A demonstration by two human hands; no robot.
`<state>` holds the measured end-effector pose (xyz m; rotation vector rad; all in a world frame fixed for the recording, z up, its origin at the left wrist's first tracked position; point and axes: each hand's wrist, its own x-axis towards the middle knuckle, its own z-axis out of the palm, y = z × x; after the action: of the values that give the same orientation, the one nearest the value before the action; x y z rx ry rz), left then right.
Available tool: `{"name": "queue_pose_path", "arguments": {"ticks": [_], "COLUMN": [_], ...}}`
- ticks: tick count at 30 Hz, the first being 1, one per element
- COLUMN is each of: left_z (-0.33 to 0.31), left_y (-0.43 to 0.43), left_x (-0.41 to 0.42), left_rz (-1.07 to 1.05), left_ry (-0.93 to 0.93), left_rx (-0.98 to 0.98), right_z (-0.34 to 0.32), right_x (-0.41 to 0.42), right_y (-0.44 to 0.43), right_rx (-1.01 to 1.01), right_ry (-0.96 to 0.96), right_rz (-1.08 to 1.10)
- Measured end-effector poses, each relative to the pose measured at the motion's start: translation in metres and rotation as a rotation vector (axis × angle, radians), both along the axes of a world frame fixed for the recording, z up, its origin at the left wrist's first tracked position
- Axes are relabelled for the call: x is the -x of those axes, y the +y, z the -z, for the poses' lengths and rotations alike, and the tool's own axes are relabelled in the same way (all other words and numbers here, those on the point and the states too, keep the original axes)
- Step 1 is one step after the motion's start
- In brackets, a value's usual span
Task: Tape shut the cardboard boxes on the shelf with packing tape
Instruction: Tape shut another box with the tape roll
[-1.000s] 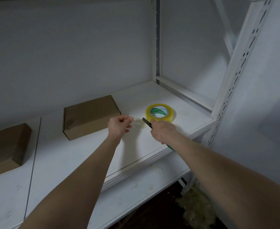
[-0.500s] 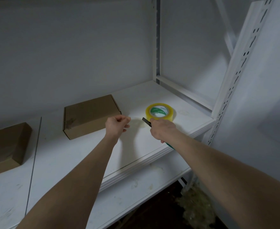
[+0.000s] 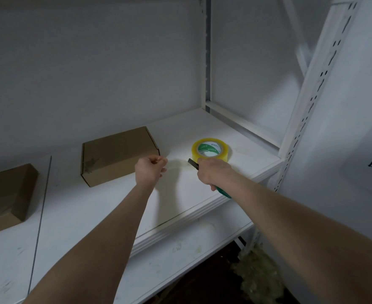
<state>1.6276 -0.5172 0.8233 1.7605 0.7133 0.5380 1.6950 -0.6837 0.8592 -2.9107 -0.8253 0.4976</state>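
- Shelf (image 3: pixel 93 216): front edge is nearest, and the R forearm crosses over it. Risk: arm knocks the edge mid-cut and the blade jerks.
- L hand (image 3: pixel 151 172): fingers curled, thumb and forefinger seem to pinch the free end of the strip (image 3: pixel 177 166), held just off the shelf. Risk: pinch slips, so the end snaps back to the roll or folds on itself.
- R hand (image 3: pixel 212 172): fist closed round the knife (image 3: pixel 193 164). Green handle sticks out below the fist, dark blade tip points at the strip. Risk: the span is short and the L fingers are near. A hard slice could carry on toward them.
- Strip: clear and faint, runs from L hand to roll, low over the shelf. Risk: if slack, the blade pushes rather than cuts, giving a ragged tear. If it sags, it sticks to the shelf.
- Left box (image 3: pixel 7 191): far left, partly out of frame, well apart from the hands. Can't tell if it's taped.
- Roll (image 3: pixel 211 150): yellow, flat on the shelf, just beyond R hand. Can't tell if the hand touches it. Risk: the pull drags or tips the roll and tension is lost.
- Box (image 3: pixel 117 154): closed, left of L hand, near but apart, w/ a dark patch at its front-left corner. Risk: the cut piece looks short for the flap, and carried one-handed it may curl and land skewed.
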Motion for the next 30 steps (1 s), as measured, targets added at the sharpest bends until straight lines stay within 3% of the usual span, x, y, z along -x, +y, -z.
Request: {"name": "queue_pose_path", "arguments": {"ticks": [15,30], "left_z": [-0.005,0.001], "left_y": [-0.012,0.009], "left_x": [0.002,0.011], "left_rz": [0.141,0.088], "left_ry": [-0.051,-0.026], "left_rx": [0.001,0.057], "right_z": [-0.008,0.004], "right_x": [-0.002,-0.005], "right_y": [0.007,0.001], "right_rx": [0.089,0.035], "right_ry": [-0.012,-0.094], "right_rz": [-0.028,-0.061]}}
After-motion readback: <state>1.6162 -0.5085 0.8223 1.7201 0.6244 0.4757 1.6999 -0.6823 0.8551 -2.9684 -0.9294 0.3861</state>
